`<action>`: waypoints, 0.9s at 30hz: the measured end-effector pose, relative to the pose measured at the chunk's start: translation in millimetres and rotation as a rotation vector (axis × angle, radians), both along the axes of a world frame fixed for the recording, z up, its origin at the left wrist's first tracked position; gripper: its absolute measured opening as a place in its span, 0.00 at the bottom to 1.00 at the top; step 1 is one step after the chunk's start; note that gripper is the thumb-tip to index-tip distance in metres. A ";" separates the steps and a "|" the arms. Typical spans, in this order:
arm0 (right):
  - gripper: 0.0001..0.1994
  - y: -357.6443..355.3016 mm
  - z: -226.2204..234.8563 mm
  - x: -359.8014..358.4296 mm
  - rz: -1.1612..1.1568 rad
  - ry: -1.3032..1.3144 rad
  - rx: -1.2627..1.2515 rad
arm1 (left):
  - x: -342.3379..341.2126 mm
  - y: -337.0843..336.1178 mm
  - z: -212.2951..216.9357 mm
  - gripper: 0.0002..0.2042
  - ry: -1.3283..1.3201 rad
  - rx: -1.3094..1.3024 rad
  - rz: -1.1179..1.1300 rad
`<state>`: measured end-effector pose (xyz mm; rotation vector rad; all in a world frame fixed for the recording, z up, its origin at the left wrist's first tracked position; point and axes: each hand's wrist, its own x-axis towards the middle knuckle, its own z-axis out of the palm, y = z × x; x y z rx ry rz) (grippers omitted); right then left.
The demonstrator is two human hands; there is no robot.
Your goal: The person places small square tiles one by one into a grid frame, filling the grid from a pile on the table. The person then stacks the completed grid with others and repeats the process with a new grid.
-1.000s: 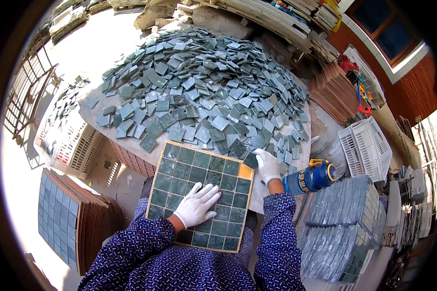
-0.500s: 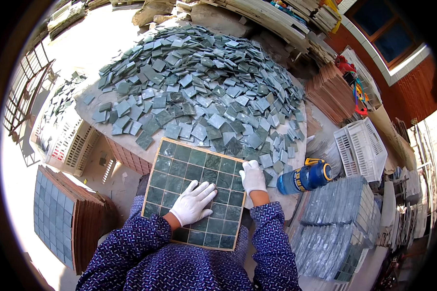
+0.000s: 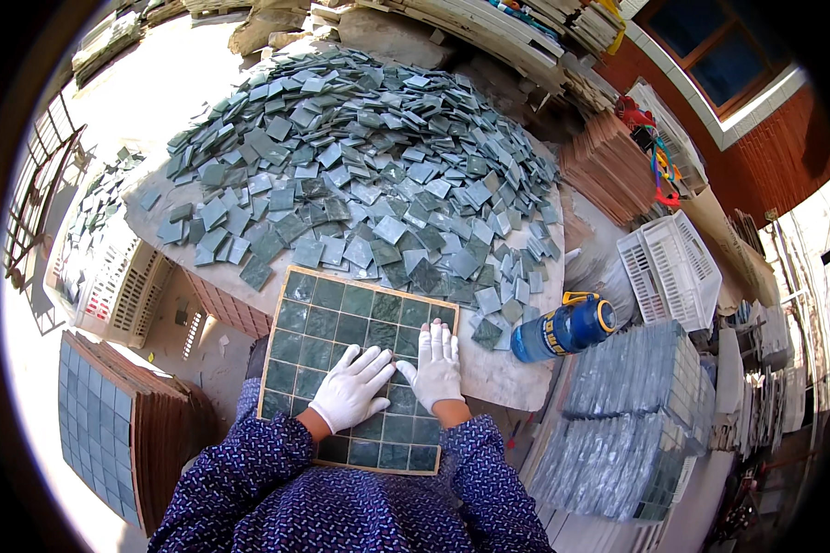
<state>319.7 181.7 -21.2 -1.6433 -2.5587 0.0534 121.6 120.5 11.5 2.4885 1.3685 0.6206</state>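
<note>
A wood-edged board (image 3: 275, 364) filled with rows of square dark green stone tiles rests tilted on my lap. My left hand (image 3: 349, 391), in a white glove, lies flat with fingers spread on the middle of the tiles. Close to its right, my right hand (image 3: 433, 369), gloved too, is pressed flat on the tiles near the right edge, fingers stretched toward the far rim. Neither hand holds anything. Just beyond the board, a large heap of loose green-grey tiles (image 3: 360, 152) covers the table (image 3: 507, 382).
A blue water bottle (image 3: 563, 329) lies on the table's right. Wrapped tile stacks (image 3: 609, 433) and white crates (image 3: 670, 270) stand at right. Tiled boards (image 3: 97, 415) are stacked at left, near a crate of loose tiles (image 3: 115, 286). Brown boards (image 3: 609, 169) stand behind.
My right hand has left the board's upper right corner and now lies flat on the tiles beside my left. The left hand has hardly moved. The view has shifted slightly.
</note>
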 end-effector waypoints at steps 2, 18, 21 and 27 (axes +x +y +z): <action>0.43 -18.1 4.2 4.0 0.063 -0.008 -0.011 | -0.8 -1.6 -3.2 0.31 -0.011 0.000 -0.012; 0.28 -84.2 34.0 8.1 0.089 0.436 0.052 | -72.1 -66.2 -6.9 0.30 -0.070 -0.016 0.092; 0.27 -70.6 42.2 -15.5 0.224 0.452 0.043 | -82.5 -70.6 -10.2 0.30 -0.219 -0.088 0.242; 0.43 -17.7 9.4 -47.1 -0.148 0.065 -0.059 | -115.0 -71.9 3.3 0.25 -1.530 -0.710 0.587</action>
